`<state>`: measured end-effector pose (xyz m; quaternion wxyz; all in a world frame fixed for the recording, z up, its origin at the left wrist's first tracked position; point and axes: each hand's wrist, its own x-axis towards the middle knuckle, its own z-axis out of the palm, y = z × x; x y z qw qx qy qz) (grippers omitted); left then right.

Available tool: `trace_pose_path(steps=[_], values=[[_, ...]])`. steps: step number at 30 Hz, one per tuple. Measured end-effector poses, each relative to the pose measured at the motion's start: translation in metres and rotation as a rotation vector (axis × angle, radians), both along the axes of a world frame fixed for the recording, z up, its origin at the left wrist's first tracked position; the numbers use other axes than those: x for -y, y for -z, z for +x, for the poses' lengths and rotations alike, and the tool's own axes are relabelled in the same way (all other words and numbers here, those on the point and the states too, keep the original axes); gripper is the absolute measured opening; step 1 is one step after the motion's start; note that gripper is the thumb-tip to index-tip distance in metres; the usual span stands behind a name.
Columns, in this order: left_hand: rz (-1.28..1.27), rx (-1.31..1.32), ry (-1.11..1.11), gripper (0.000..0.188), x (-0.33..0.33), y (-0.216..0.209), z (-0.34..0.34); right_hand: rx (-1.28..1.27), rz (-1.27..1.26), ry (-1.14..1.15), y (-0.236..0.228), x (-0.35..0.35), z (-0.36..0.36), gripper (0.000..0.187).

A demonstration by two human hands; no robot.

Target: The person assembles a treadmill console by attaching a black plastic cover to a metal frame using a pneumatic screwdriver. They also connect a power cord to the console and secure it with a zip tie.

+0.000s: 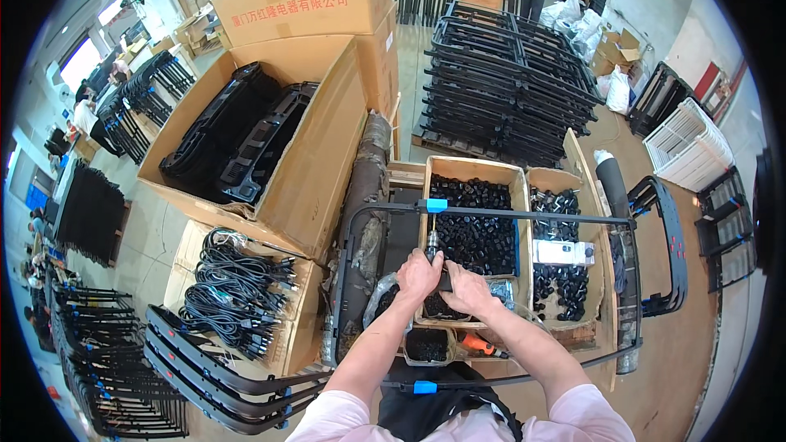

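Note:
My left hand (419, 273) is closed around the front of a power drill (433, 241), whose metal chuck points away from me. Beside it on the right, my right hand (470, 290) grips the drill's dark body, mostly covered by my fingers. The drill's tip is close under the far bar of a black rectangular frame (524, 214) with rounded corners. This frame lies across the work area around my arms. A blue piece (437, 205) wraps its far bar, and another blue piece (425, 387) wraps its near bar.
Under the frame stand a box of small black parts (479, 233) and a second parts box (565, 196) holding a white carton (563, 253). Near me are a small bin (428, 345) and an orange-handled tool (481, 345). Coiled black cables (233, 290) lie left; stacked frames (503, 98) stand beyond.

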<state>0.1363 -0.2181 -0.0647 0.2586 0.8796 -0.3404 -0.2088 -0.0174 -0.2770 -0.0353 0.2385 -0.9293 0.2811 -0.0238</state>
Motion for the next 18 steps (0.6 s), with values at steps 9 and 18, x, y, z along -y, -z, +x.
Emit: trace_pose_path(steps=[9,18], values=[[0.055,-0.074,0.017,0.065,0.011,-0.005,0.001,0.067,0.009,-0.008,0.015,0.012,-0.008,0.078],[0.048,-0.085,0.014,0.067,0.021,-0.004,0.005,0.075,0.051,0.032,0.025,0.020,-0.007,0.092]])
